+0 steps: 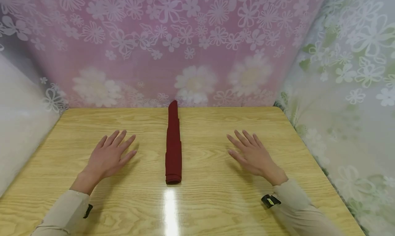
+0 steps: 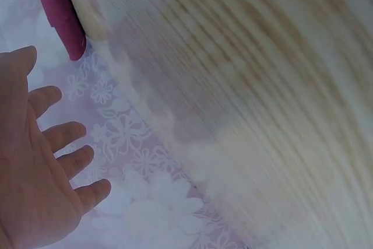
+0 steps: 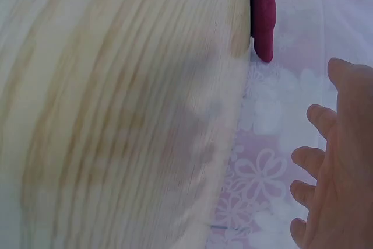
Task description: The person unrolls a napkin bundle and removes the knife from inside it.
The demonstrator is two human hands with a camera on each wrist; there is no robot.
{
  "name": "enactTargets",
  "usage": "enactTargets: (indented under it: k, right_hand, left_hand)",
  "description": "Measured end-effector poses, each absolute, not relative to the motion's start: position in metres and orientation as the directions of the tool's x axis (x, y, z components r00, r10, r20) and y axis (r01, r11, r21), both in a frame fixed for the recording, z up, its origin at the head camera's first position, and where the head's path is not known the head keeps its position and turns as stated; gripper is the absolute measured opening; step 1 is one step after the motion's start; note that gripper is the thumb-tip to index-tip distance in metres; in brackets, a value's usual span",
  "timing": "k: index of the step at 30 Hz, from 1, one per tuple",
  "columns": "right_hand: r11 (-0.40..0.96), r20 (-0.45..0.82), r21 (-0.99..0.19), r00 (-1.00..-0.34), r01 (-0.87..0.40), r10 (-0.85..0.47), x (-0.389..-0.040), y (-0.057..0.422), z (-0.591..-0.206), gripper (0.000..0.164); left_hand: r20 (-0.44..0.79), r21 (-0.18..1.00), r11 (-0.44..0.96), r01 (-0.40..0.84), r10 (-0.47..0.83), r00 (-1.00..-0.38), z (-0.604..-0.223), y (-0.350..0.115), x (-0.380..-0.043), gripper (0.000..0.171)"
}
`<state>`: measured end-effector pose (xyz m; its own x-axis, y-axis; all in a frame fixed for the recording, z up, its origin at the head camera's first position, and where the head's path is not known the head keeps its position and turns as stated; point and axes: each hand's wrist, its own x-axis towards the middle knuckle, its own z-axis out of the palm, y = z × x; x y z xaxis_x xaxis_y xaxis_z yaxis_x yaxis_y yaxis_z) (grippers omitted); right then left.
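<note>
A dark red rolled-up cloth [image 1: 174, 150] lies lengthwise on the wooden table, its far tip at the table's back edge and its spiral end facing me. To its left, my left hand [image 1: 106, 155] hovers palm down with fingers spread, holding nothing. On the other side my right hand [image 1: 252, 155] is held the same way, also apart from the cloth. In the left wrist view the left hand [image 2: 41, 155] shows straight, separated fingers, with part of the cloth [image 2: 61, 13] at top left. The right wrist view has the right hand [image 3: 338, 161] and the cloth's tip [image 3: 264, 21].
The light wood table [image 1: 210, 195] ends at a pink flower-printed curtain [image 1: 148, 64] at the back. A pale floral curtain [image 1: 348, 92] borders the right side, and a whitish one [image 1: 21, 119] the left. Dark straps [image 1: 271, 201] show at the sleeve cuffs.
</note>
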<state>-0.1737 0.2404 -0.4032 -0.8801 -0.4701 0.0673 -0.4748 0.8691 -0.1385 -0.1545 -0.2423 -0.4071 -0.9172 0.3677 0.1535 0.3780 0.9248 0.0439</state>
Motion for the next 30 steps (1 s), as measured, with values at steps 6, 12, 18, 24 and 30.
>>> enactTargets:
  k: [6, 12, 18, 24, 30]
  right_hand:
    - [0.857, 0.072, -0.127, -0.867, -0.499, -0.494, -0.172, 0.230, -0.403, 0.061]
    - [0.851, 0.073, -0.116, -0.859, -0.513, -0.507, -0.170, 0.219, -0.405, 0.061]
    - [0.837, 0.093, -0.120, -0.845, -0.534, -0.526, -0.165, 0.209, -0.410, 0.061]
    - [0.822, 0.135, -0.113, -0.828, -0.559, -0.544, -0.159, 0.201, -0.415, 0.059]
    - [0.810, 0.142, -0.125, -0.819, -0.573, -0.556, -0.154, 0.190, -0.417, 0.058]
  left_hand:
    - [0.149, 0.045, 0.922, 0.384, 0.374, -0.915, -0.408, -0.239, -0.156, 0.061]
    - [0.142, 0.063, 0.919, 0.389, 0.378, -0.915, -0.408, -0.235, -0.158, 0.061]
    - [0.129, 0.053, 0.918, 0.392, 0.383, -0.915, -0.410, -0.233, -0.158, 0.061]
    - [0.139, 0.047, 0.909, 0.415, 0.405, -0.904, -0.411, -0.229, -0.162, 0.060]
    - [0.149, 0.044, 0.905, 0.423, 0.413, -0.899, -0.410, -0.225, -0.164, 0.059]
